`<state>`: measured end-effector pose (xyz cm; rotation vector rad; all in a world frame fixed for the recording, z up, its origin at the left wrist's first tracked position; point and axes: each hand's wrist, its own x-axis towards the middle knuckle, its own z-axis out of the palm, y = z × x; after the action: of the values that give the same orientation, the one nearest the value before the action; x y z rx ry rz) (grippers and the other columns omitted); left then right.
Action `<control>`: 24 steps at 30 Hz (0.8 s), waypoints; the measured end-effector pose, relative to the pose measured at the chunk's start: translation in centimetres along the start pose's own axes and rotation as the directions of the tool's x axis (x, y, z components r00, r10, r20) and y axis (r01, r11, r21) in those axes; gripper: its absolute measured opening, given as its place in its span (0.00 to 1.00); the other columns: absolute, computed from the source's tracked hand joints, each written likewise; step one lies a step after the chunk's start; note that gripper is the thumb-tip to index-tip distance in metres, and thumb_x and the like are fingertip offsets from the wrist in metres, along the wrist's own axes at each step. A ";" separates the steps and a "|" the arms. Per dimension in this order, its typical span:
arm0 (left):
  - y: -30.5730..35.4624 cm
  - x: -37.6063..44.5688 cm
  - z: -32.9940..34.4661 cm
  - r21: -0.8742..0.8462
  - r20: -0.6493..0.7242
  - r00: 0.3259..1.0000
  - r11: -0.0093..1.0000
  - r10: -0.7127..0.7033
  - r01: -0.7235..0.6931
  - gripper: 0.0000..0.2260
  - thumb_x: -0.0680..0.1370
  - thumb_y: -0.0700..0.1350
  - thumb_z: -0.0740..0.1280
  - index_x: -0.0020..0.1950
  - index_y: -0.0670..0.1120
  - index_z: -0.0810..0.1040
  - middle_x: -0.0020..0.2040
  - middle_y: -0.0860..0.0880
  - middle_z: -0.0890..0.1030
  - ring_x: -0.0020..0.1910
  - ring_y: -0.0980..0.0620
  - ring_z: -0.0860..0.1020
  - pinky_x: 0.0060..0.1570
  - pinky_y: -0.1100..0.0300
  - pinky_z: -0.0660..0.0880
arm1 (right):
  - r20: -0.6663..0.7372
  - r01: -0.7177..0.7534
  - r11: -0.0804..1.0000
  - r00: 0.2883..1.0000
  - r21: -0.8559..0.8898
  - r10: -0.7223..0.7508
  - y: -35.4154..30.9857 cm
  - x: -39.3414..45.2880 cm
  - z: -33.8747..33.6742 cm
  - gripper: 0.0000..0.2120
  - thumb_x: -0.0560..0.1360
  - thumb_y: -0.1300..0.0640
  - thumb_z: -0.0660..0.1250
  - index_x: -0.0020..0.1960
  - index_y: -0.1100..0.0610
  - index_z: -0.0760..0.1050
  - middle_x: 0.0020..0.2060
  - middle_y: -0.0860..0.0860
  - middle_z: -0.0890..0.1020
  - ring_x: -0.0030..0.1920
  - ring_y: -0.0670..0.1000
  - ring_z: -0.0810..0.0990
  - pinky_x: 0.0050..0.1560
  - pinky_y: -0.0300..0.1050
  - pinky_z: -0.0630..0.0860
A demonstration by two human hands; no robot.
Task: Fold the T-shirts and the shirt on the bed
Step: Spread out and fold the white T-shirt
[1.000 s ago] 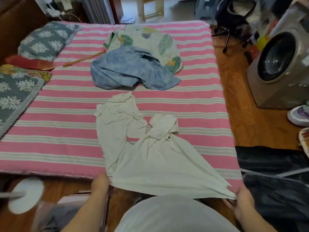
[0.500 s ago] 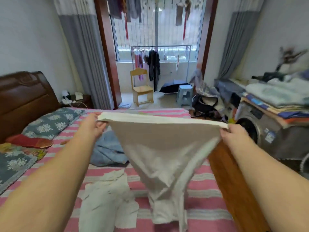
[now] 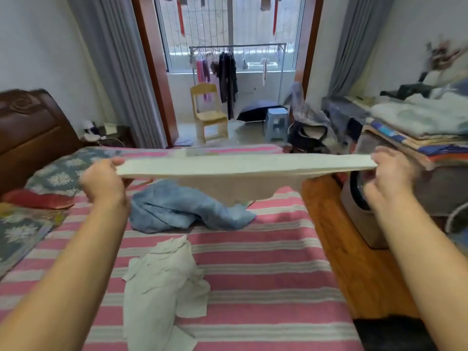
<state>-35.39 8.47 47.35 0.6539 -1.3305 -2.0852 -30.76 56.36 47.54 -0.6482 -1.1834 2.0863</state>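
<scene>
The fingers of the left hand [image 3: 102, 182] curl round one end of a cream T-shirt [image 3: 235, 173], thumb on top of the cloth. The right hand [image 3: 391, 173] pinches the other end, its fingers closed on the hem, though motion blur hides how each finger lies. Between the 2 hands the hem is pulled into a taut, nearly level band, raised above the bed [image 3: 266, 274], with the rest of the garment billowing up behind and below it.

Under the stretched cloth lies a crumpled blue garment [image 3: 177, 211] on the pink-and-white striped cover, partly hidden by the sagging middle of the T-shirt. Nearer the person, a second pale T-shirt [image 3: 162, 287] lies rumpled on the stripes, between the 2 forearms. The raised cloth blocks the far part of the bed, so what lies there cannot be told.

At the left edge of the bed are patterned pillows [image 3: 63, 168] and a red one [image 3: 38, 200] against a dark wooden headboard [image 3: 30, 122]. To the right, beyond a strip of wooden floor [image 3: 349, 249], stands a washing machine [image 3: 362, 198] with stacked folded bedding [image 3: 417, 122] above it. Past the foot of the bed, a doorway opens onto a balcony with a small wooden chair [image 3: 209, 112], a blue plastic stool [image 3: 276, 122] and a clothes rail [image 3: 238, 46] hung with garments. Grey curtains [image 3: 109, 72] flank the opening.
</scene>
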 end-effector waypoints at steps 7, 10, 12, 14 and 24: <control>-23.3 -6.4 -16.9 0.514 -0.142 0.888 0.734 -0.437 0.444 0.12 0.78 0.31 0.60 0.50 0.40 0.82 0.44 0.44 0.79 0.38 0.48 0.78 0.38 0.55 0.79 | -0.227 -0.295 0.805 0.952 -0.516 0.203 20.4 -3.2 -19.7 0.13 0.76 0.65 0.67 0.60 0.57 0.79 0.53 0.55 0.82 0.48 0.53 0.81 0.53 0.48 0.77; -32.5 -7.8 -22.6 0.652 -0.207 0.809 0.539 -0.550 0.533 0.14 0.79 0.28 0.57 0.45 0.39 0.81 0.41 0.41 0.77 0.36 0.47 0.75 0.37 0.55 0.77 | -0.379 -0.496 0.638 0.867 -0.590 0.323 29.2 -3.3 -27.3 0.13 0.76 0.63 0.70 0.60 0.54 0.79 0.55 0.57 0.82 0.55 0.58 0.81 0.62 0.56 0.77; -38.7 -8.5 -26.4 0.725 -0.255 0.777 0.419 -0.575 0.547 0.15 0.77 0.29 0.59 0.45 0.40 0.84 0.41 0.39 0.80 0.36 0.44 0.76 0.41 0.52 0.78 | -0.459 -0.593 0.525 0.805 -0.610 0.376 35.8 -3.5 -33.0 0.09 0.76 0.62 0.71 0.56 0.55 0.79 0.55 0.59 0.83 0.54 0.60 0.82 0.62 0.60 0.78; -44.6 -8.5 -30.8 0.746 -0.337 0.732 0.306 -0.592 0.591 0.14 0.76 0.31 0.61 0.42 0.43 0.85 0.42 0.38 0.82 0.36 0.42 0.78 0.38 0.53 0.79 | -0.544 -0.696 0.442 0.718 -0.566 0.433 41.6 -4.2 -37.9 0.10 0.75 0.62 0.72 0.56 0.60 0.79 0.55 0.61 0.83 0.52 0.61 0.83 0.59 0.63 0.79; -50.8 -7.3 -37.4 0.787 -0.392 0.745 0.222 -0.540 0.575 0.16 0.72 0.32 0.64 0.46 0.51 0.85 0.47 0.39 0.85 0.42 0.38 0.83 0.43 0.41 0.82 | -0.634 -0.838 0.475 0.526 -0.270 0.567 46.7 -5.6 -42.0 0.05 0.81 0.57 0.67 0.54 0.57 0.75 0.52 0.56 0.82 0.51 0.54 0.82 0.49 0.53 0.82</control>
<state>-15.63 6.90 -12.98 1.8718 -2.4622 -1.6039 -11.81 57.64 -12.62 -2.1740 -1.3427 1.9478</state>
